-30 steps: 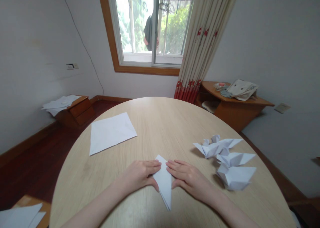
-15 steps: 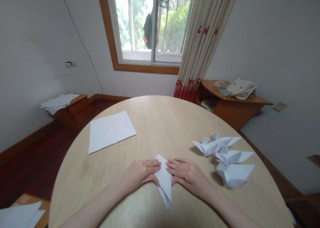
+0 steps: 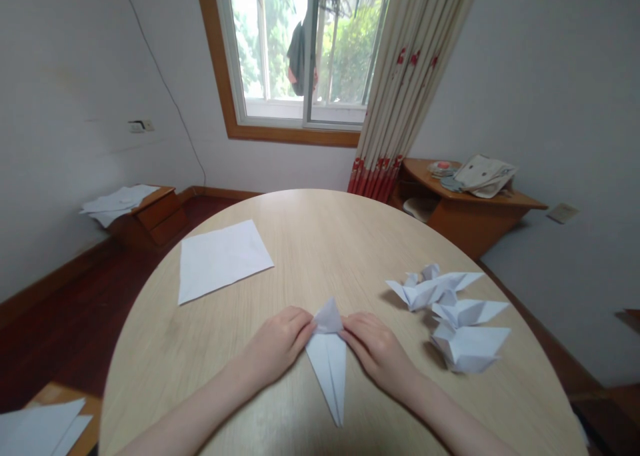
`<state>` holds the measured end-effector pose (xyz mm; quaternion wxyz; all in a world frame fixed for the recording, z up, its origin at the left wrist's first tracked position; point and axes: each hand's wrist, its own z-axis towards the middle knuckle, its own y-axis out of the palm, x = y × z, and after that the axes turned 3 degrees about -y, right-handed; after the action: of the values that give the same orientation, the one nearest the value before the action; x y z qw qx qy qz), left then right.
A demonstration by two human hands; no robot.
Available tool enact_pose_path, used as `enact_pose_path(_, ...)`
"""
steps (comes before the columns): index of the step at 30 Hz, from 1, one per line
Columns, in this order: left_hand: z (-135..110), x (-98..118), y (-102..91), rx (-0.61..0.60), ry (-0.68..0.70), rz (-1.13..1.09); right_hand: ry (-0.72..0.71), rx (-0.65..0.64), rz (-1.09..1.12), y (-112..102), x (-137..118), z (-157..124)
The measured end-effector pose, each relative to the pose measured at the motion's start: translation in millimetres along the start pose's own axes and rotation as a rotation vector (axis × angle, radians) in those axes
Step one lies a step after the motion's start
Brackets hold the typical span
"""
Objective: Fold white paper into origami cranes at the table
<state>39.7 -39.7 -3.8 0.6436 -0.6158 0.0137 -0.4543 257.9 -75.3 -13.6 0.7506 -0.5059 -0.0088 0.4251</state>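
Note:
A kite-shaped piece of folded white paper lies on the round table in front of me, its long point toward me and a centre seam down its length. Its triangular top flap stands slightly raised, with a crease below it. My left hand pinches the left corner of that crease between thumb and fingers. At the opposite corner, my right hand pinches the paper the same way. The undersides of the fingertips are hidden.
Several folded paper figures stand on the table's right side. A flat white sheet lies at the left on the wooden table. More paper rests on a low surface at lower left. A corner shelf stands beyond, at right.
Both hands have gone from lying flat with fingers stretched over the paper to pinching its side corners. The top flap now tilts up along a crosswise crease.

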Motion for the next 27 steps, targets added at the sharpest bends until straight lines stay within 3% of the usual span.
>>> enact_pose_path(4,0,1,8.0,0.038,-0.087,-0.007,0.184,0.054,0.032,6,0,0)
enact_pose_path(10,-2,2,19.5,0.101,-0.121,0.312,0.281,0.059,0.013,14,-1,0)
enact_pose_path(16,-5,8,24.7,0.185,-0.148,0.35,0.135,0.083,-0.091,17,-3,0)
enact_pose_path(19,-7,7,28.2,0.242,-0.083,0.317,0.037,0.035,-0.159,18,-2,-2)
enact_pose_path(27,-14,-4,44.5,0.109,0.113,0.388,-0.007,-0.128,-0.219,12,-10,-1)
